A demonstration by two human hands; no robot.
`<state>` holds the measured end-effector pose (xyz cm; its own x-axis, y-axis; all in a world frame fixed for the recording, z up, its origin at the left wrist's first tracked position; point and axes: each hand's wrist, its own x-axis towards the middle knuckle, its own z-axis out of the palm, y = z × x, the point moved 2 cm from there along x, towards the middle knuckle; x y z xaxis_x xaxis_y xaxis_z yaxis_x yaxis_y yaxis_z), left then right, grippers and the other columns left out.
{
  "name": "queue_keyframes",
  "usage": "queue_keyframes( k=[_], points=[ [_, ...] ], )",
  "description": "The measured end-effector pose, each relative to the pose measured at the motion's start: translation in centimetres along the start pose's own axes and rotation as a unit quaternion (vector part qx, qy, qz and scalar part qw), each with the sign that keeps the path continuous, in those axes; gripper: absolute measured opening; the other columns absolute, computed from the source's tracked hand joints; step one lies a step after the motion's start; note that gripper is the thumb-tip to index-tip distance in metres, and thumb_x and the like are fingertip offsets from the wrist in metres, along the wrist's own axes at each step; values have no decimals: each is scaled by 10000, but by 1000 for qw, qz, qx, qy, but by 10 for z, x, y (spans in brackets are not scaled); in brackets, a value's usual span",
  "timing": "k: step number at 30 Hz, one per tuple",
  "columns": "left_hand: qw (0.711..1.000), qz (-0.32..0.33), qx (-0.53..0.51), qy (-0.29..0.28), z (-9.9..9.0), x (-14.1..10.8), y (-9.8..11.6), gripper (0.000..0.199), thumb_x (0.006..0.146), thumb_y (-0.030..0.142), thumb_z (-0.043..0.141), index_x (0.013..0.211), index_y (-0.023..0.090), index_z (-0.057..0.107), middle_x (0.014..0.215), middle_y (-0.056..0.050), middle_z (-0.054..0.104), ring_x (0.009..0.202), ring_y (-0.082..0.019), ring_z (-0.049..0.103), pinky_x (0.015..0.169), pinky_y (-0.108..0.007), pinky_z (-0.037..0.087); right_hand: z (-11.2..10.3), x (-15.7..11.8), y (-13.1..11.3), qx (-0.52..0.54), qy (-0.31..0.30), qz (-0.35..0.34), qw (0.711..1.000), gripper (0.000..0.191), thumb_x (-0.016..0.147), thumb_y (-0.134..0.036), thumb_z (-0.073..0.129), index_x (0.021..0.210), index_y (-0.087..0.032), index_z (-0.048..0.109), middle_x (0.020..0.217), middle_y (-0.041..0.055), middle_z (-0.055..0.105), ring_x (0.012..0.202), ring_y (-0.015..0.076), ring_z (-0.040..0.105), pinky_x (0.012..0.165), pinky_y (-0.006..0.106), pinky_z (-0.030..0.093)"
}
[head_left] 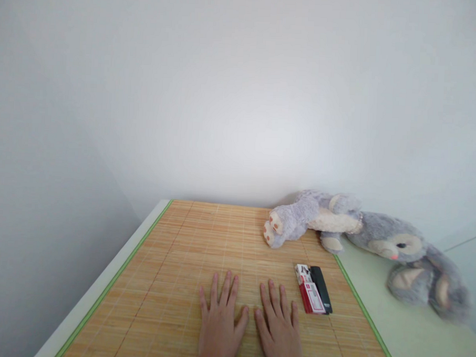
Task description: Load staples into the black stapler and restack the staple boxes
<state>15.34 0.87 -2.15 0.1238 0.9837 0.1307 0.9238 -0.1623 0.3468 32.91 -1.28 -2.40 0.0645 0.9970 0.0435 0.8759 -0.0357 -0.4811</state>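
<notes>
Bamboo-slat mat, green-edged, under both hands. Left hand and right hand lie palm down, fingers fanned, side by side with thumbs inward; neither pinches anything. At the right hand's 1 to 2 o'clock, near but untouched: a red-and-white carton, probably for staples; whether it is one box or two cannot be told. At its 3 o'clock, close alongside, lies a black stapler. Farther off, from 1 to 2 o'clock, a grey plush rabbit lies on its side, feet on the mat, head beyond its edge. Handling, estimated: stapler stiff, fairly dense, smooth, somewhat slippery; best gripped across its long sides near mid-length. Carton light, thin-walled, crushable; hold lightly by opposite side faces. Carton contents cannot be seen.
</notes>
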Motion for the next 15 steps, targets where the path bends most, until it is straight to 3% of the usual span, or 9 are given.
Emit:
queue_keyframes(
  k=[3,5,7,9,10,13,15],
  points=[
    [996,-2,-91,-23,4,5,21,671,1025,444,387,1642,252,206,1718,-41,141,1601,-320,64,1278,-648,11,-36,13,20,201,-50,18,978,583,951,-582,501,1419,-259,630,1550,82,532,1498,327,402,1251,582,264],
    [969,45,-228,-88,10,9,48,706,1030,463,396,1650,239,144,1723,-39,98,1603,-273,74,1307,-553,73,-74,25,46,312,-3,47,949,575,937,-635,516,1308,-243,714,1432,102,648,1398,305,535,1235,523,328],
    [889,77,-414,-178,21,16,81,797,998,496,492,1650,273,92,1728,-6,45,1602,-238,52,1315,-456,106,-111,35,78,363,93,65,925,551,886,-644,604,1246,-252,748,1413,99,663,1389,303,540,1255,501,287],
    [767,43,-592,-243,36,27,116,908,940,513,605,1647,290,81,1730,17,25,1599,-222,21,1310,-389,103,-136,41,111,380,173,115,902,560,859,-632,648,1270,-261,734,1425,98,654,1402,299,527,1264,497,259],
    [701,-4,-672,-241,45,34,132,944,908,497,654,1648,274,112,1732,9,66,1599,-219,22,1306,-365,91,-141,43,125,398,200,140,884,575,849,-623,664,1289,-258,721,1439,101,643,1408,296,523,1262,497,258],
    [647,-38,-723,-240,70,55,173,1003,884,479,638,1651,225,43,1728,-33,148,1593,-228,124,1291,-350,157,-132,45,148,491,169,182,835,660,823,-613,682,1352,-219,675,1434,132,642,1368,302,569,1177,513,397],
    [625,-48,-740,-243,80,65,188,1039,851,433,648,1651,218,20,1721,-44,187,1584,-240,187,1287,-359,178,-115,45,147,506,139,189,830,679,798,-599,703,1345,-198,680,1419,141,652,1337,314,597,1144,524,435]
  ],
)
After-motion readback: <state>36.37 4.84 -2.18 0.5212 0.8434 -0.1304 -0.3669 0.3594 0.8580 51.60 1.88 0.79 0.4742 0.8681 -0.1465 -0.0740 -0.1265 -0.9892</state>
